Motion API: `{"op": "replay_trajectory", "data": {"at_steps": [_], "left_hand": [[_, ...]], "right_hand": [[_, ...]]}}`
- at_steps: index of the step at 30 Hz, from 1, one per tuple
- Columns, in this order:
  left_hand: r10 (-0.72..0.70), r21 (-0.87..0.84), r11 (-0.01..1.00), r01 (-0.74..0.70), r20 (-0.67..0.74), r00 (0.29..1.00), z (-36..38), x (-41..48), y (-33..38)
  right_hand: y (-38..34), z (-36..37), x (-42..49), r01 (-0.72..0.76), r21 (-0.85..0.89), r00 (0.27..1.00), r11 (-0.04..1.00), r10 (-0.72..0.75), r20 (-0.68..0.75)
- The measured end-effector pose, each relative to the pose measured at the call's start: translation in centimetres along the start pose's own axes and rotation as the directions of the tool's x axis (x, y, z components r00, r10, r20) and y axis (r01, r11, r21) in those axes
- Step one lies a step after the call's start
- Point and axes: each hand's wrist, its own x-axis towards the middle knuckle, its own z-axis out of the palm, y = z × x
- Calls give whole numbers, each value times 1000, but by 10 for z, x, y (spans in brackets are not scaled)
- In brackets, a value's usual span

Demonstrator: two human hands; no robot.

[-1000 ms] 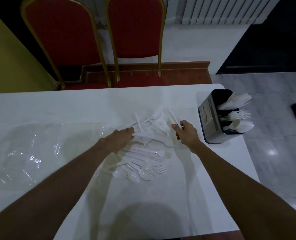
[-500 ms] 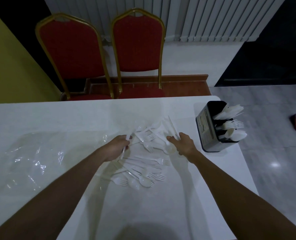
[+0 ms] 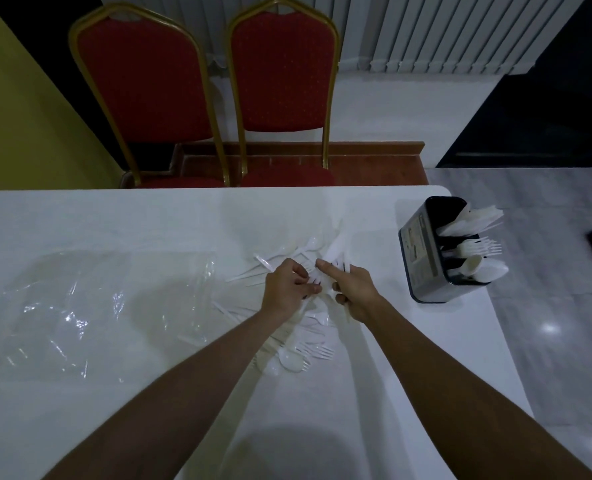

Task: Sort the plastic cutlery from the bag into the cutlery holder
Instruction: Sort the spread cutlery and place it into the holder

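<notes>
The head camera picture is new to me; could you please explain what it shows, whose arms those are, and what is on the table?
There is no machine: a person wears one wide-angle camera on the head, looking down, so the bare arms are their own. On the white table lies a loose pile of white plastic cutlery: forks, spoons, knives. The left hand and the right hand each curl fingers round pieces from it; which kind is hard to tell. The clear plastic bag lies to the left. The black cutlery holder stands at the table's right edge, with pieces already sorted in its compartments. Two red chairs stand beyond.
</notes>
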Motion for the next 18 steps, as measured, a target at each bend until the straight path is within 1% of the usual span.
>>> {"op": "replay_trajectory", "data": {"at_steps": [2,4,5,6,7,8,9,10,11,12,15,16,18], "left_hand": [[-11,34,999,9,68,998,-3,0,0],[-9,60,998,0,142,990,-9,2,-2],[12,77,997,-21,123,992,-15,5,-5],[56,113,992,-61,43,997,-23,10,-9],[111,178,979,-97,-71,991,-32,17,-15],[165,276,955,-111,-180,970,-43,24,-23],[202,390,916,-96,-240,950,-55,33,-31],[225,509,857,-80,-231,947,-65,40,-39],[242,610,788,-88,-175,954,-73,47,-45],[254,675,728,-118,-106,961,-79,52,-51],[280,765,609,-208,39,959,-83,52,-55],[289,785,572,-238,79,954,-81,50,-56],[294,790,556,-258,103,950,-78,44,-59]], "right_hand": [[0,2,3,-14,4,1000,1000,14,-4],[1,3,7,-20,29,999,999,21,-40],[1,2,9,-19,50,998,999,22,-57],[0,2,11,-23,64,998,998,27,-59],[0,0,13,-28,65,998,997,31,-48],[-1,-1,15,-35,52,999,998,37,-30],[-2,-1,16,-39,27,999,999,39,-17],[-3,-1,18,-39,-6,999,999,39,-17],[-3,0,20,-30,-47,999,998,28,-32],[-3,1,22,-17,-83,999,996,13,-51],[2,7,26,33,-93,998,995,-37,-42],[4,9,26,54,-129,998,990,-58,-28],[7,13,26,108,-237,994,966,-113,-9]]}}
